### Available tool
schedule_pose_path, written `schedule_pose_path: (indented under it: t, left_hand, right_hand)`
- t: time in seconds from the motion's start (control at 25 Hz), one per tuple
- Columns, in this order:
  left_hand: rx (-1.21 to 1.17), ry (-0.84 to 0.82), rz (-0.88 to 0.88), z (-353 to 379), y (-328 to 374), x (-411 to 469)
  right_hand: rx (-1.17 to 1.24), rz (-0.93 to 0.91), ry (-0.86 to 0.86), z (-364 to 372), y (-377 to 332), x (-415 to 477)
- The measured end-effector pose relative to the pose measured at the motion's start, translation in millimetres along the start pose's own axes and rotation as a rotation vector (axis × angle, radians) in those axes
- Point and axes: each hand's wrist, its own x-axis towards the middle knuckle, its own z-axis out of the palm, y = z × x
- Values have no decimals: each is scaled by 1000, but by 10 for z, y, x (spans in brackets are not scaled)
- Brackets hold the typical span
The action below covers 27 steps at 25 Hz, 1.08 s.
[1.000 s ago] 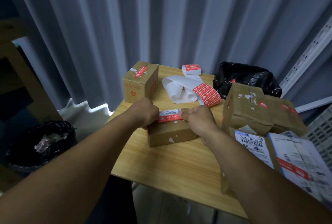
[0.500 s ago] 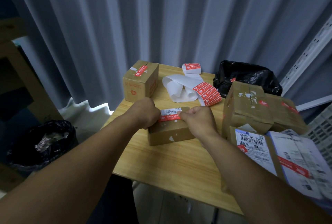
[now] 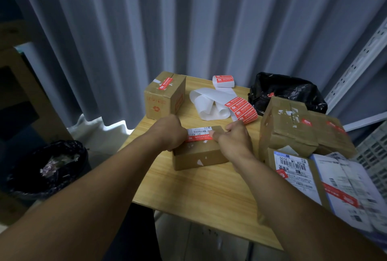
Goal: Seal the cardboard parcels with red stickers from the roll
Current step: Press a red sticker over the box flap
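Note:
A small cardboard parcel (image 3: 199, 156) lies at the middle of the wooden table (image 3: 199, 193). A red sticker (image 3: 199, 138) stretches across its top, just below a white barcode label (image 3: 200, 130). My left hand (image 3: 169, 133) has curled fingers over the sticker's left end and hides it. My right hand (image 3: 232, 141) holds the right end, with the thumb tip lying on it. The sticker roll (image 3: 223, 80) stands at the back. Its white backing strip (image 3: 209, 103) trails forward and carries more red stickers (image 3: 240, 109).
A cardboard box with a red sticker on top (image 3: 164, 97) stands at the back left. At the right are a black plastic bag (image 3: 287, 91), stacked cardboard boxes (image 3: 293, 126) and labelled parcels (image 3: 293, 168). A lined bin (image 3: 46, 166) stands on the floor left. A curtain hangs behind.
Both hands have stayed at the sticker's ends. The sticker now lies flatter on the parcel's top, and my right thumb sits on its right end.

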Motion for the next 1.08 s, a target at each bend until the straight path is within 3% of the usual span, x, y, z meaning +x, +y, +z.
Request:
schedule_pose_path:
  t: [0.28,1.08]
  left_hand:
    - [8,33,30,30,-37,19]
    - [-55,15,67,21,-93,-5]
  right_hand:
    - [-11,-6,-5,117,24,1]
    - [-362,-102,123,283,-72,-297]
